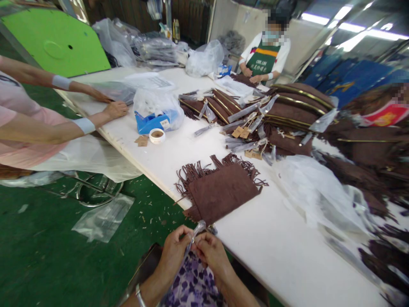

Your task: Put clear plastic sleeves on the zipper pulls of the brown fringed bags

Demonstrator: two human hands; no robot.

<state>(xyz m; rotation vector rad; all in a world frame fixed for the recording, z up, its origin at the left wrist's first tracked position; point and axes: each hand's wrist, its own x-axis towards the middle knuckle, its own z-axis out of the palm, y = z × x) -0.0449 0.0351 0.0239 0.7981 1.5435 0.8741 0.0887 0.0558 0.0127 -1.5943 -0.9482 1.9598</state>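
Observation:
Just off the near edge of the table, my left hand (174,252) and my right hand (212,251) meet over my lap. Fingers of both are pinched on a clear plastic wrapping (198,229), which looks wound round a thin strip or strap. What lies inside the wrapping is hard to make out. Directly beyond my hands lies a brown suede-like fringed bag (226,192), flat on the white table (268,221), its fringe pointing away from me. Small metallic parts show at the bag's near edge, beside my fingertips.
Brown bags with gold trim (294,106) are heaped at the right, with cardboard tags (242,132). Clear plastic (316,192) lies nearby. A blue tape dispenser (151,123) and tape roll (157,136) sit further left. Co-workers' hands (116,109) work at the left and far side.

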